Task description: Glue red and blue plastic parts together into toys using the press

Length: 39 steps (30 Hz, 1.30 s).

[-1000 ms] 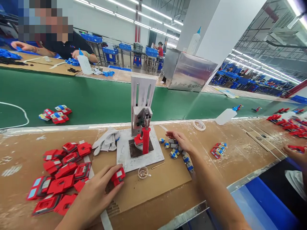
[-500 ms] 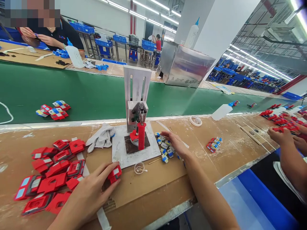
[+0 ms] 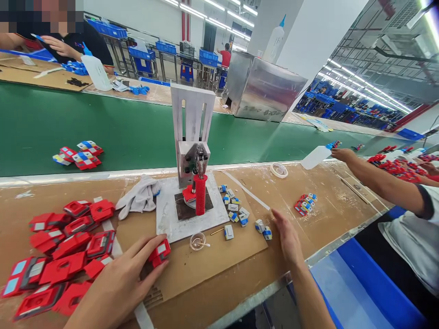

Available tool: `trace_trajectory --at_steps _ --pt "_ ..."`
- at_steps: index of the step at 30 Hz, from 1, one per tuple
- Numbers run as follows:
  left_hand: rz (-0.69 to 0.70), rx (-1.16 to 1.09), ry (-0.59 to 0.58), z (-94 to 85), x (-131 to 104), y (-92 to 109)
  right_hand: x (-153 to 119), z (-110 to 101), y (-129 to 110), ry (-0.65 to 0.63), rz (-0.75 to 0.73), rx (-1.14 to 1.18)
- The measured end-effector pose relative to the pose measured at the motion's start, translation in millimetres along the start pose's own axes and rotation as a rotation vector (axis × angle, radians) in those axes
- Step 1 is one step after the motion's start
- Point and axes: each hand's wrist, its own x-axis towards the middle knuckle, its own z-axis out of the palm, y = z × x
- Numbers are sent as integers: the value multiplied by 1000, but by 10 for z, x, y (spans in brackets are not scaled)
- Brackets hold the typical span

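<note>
My left hand holds a small red block between thumb and fingers, over the cardboard left of a small clear dish with a swab. My right hand is empty, its fingers extended, just right of two small white, blue and yellow blocks. More such blocks lie scattered beside the press's base plate. The toggle press stands upright with its red handle down and a red piece beneath. Many red parts are heaped at the left.
A white glove lies left of the press. Behind runs a green belt with a few red and white pieces. A tape roll and a red block cluster are to the right, where a co-worker's arm reaches toward a bottle.
My right hand has moved right and toward me, off the small blocks, which now lie more spread out. The co-worker's arm has reached in toward the bottle. My left hand still holds the red block.
</note>
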Motion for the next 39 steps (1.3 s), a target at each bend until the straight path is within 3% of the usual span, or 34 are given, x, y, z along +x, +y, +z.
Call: trace_trajectory --at_steps 2,4,7,11,22,25,27,28,31,33,35,39 --pt "-2 3 6 1 3 12 -204 118 -62 -16 69 29" --pt "4 11 28 -10 11 32 -233 328 -219 -1 111 82" --pt "21 20 21 -31 13 45 -10 648 -461 36 123 127" --pt "17 17 -11 -15 -7 20 341 870 -584 -57 114 209" --pt "-34 -104 67 -75 40 107 360 818 -464 -268 -119 156" --pt "-110 -188 213 -97 29 101 470 731 -526 -130 -91 188" --pt "-194 -276 291 -97 8 89 494 612 -645 -46 -156 145" --pt "-242 -334 317 -93 -2 82 478 556 -725 -100 -231 96" --pt "-356 -530 356 -78 -18 70 337 480 -960 -492 -533 -161" --pt "-391 -612 373 -69 -15 68 225 513 -1027 -630 -686 -355" --pt "-390 -637 377 -61 -10 62 152 562 -981 -605 -756 -479" --pt "-375 -649 362 -37 -20 33 129 533 -702 -495 -745 -581"
